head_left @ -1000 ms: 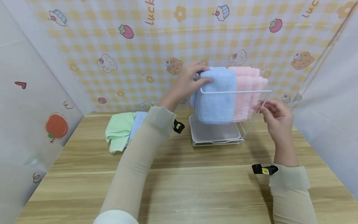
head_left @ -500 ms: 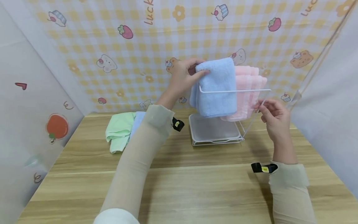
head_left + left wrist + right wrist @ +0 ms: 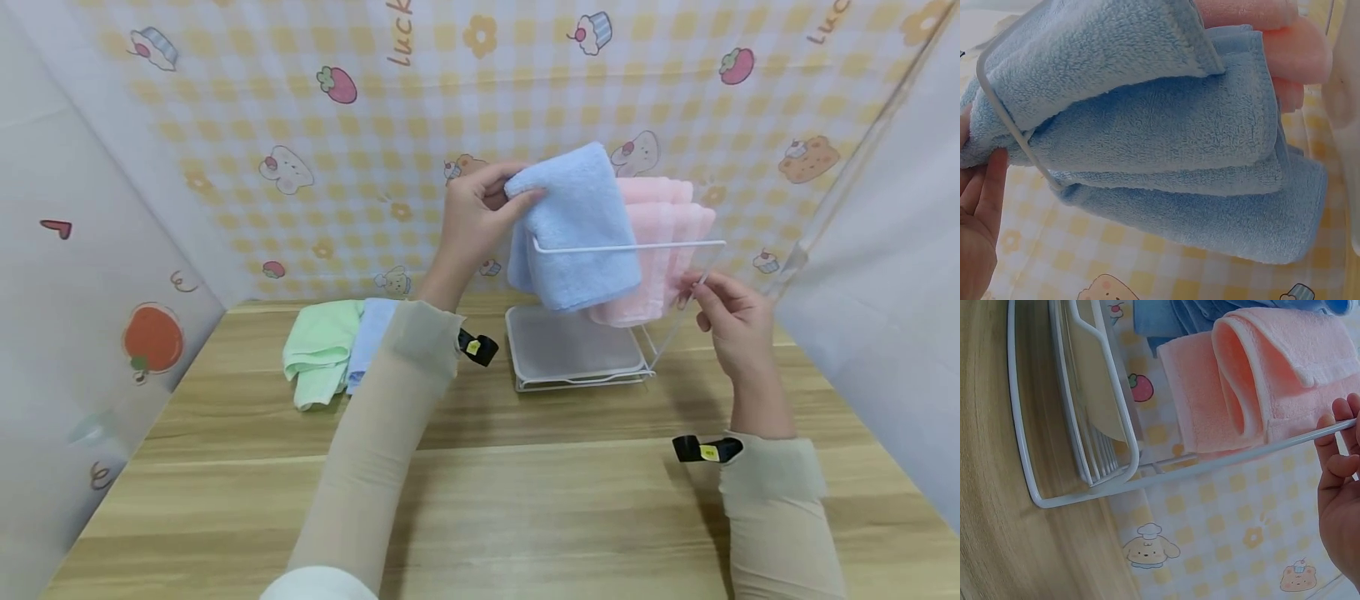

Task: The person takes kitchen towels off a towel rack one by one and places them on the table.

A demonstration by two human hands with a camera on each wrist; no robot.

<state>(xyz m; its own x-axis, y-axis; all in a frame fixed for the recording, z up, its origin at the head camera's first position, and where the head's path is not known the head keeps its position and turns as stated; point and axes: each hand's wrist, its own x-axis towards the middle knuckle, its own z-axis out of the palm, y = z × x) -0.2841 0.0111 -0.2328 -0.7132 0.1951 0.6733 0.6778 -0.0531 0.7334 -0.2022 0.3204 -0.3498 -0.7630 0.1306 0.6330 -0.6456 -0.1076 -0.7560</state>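
I list: upper centre, left hand (image 3: 476,218) pinching blue towel (image 3: 577,208); far right, right hand (image 3: 741,325) seemingly pinching rack (image 3: 1210,465), best braced against towel drag.

Wood-grain tabletop (image 3: 540,517), yellow-checked backdrop (image 3: 420,133), white side panel (image 3: 82,167), red fruit print (image 3: 152,337)
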